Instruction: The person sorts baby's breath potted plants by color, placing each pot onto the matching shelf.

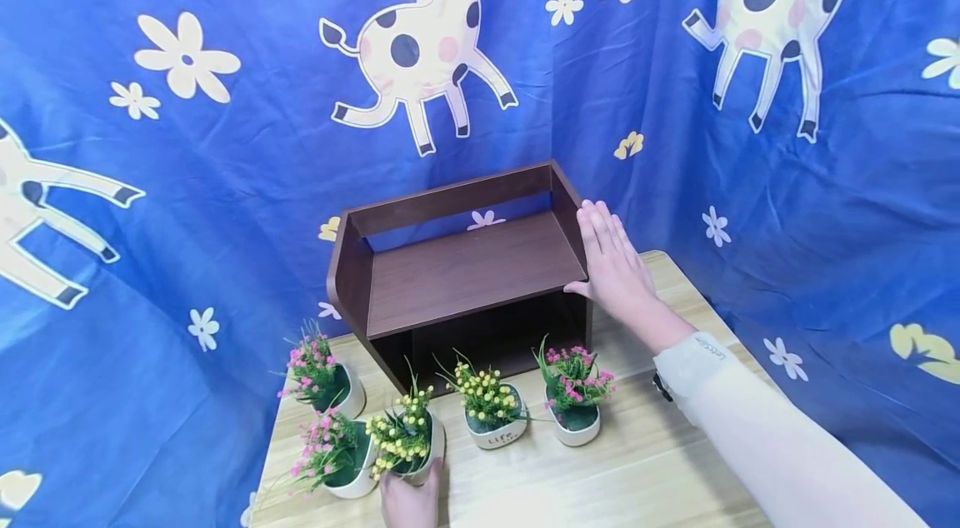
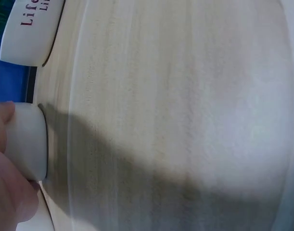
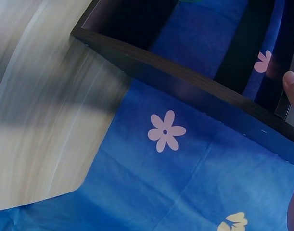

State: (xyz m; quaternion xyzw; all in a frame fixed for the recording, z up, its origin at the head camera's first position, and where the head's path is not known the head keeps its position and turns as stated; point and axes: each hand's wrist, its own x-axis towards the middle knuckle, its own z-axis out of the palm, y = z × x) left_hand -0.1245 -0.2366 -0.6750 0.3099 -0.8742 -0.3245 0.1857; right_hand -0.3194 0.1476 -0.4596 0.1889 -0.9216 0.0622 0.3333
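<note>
My left hand (image 1: 411, 501) grips a white pot of yellow artificial flowers (image 1: 405, 435) at its near end. In the left wrist view, thumb and fingers lie on both sides of that white pot (image 2: 30, 144), which sits low at the tabletop. My right hand (image 1: 617, 266) rests against the right side of a dark brown two-tier shelf (image 1: 472, 266), fingers straight and thumb out toward the front edge. Seen from the right wrist, the thumb (image 3: 293, 86) overlaps the side panel of the shelf (image 3: 175, 72).
Two pots of pink flowers (image 1: 351, 474) (image 1: 352, 395) stand on the left of the wooden table (image 1: 600, 486). In front of the shelf are another yellow-flowered pot (image 1: 498, 432), lettered "Life", and a pink-flowered pot (image 1: 577, 432). A blue giraffe-print curtain (image 1: 262, 170) hangs behind.
</note>
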